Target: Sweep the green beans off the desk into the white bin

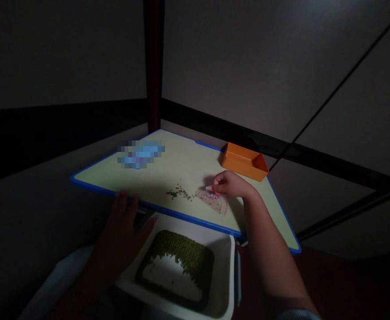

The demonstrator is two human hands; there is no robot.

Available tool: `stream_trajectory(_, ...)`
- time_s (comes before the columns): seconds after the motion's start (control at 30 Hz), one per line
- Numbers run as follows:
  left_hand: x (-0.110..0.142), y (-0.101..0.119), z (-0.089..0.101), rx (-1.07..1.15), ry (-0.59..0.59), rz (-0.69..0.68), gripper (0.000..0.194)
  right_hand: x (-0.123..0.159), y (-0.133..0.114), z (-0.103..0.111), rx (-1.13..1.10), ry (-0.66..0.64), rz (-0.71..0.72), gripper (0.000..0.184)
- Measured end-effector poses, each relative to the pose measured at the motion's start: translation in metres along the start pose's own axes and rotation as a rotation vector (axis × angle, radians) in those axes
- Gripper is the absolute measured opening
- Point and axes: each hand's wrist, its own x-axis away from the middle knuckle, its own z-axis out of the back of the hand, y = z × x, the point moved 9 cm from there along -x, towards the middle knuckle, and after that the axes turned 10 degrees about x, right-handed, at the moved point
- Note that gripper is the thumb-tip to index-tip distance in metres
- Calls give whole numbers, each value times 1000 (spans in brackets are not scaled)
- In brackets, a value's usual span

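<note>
My right hand is over the table, fingers curled in a pinch at the upper edge of a clear, pink-marked protractor. The protractor's curved side points toward the table's front edge. Left of it, small greenish-brown grains lie scattered on the tabletop. My left hand is in shadow, fingers apart, fingertips at the blue front edge of the table. Below that edge, beside my left hand, a white bin holds many green grains, heaped mostly at its far side.
An orange open box stands at the back right of the pale table, which has a blue rim. At the back left lies a blurred light-blue item. Dark wall panels and a reddish post close off the far side.
</note>
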Motion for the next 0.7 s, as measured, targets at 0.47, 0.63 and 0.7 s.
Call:
stream_trajectory(0.47,1,-6,-2,-4,38,-22,86,8,10,11,67,0,-121,27)
stream_trajectory(0.63,1,-3,0,1,21,-11,82,17,14,6,-27,-143,-93,28)
stream_trajectory(0.7,2,-2,0,2,12,-7,82,18,16,2,-33,-196,-81,29)
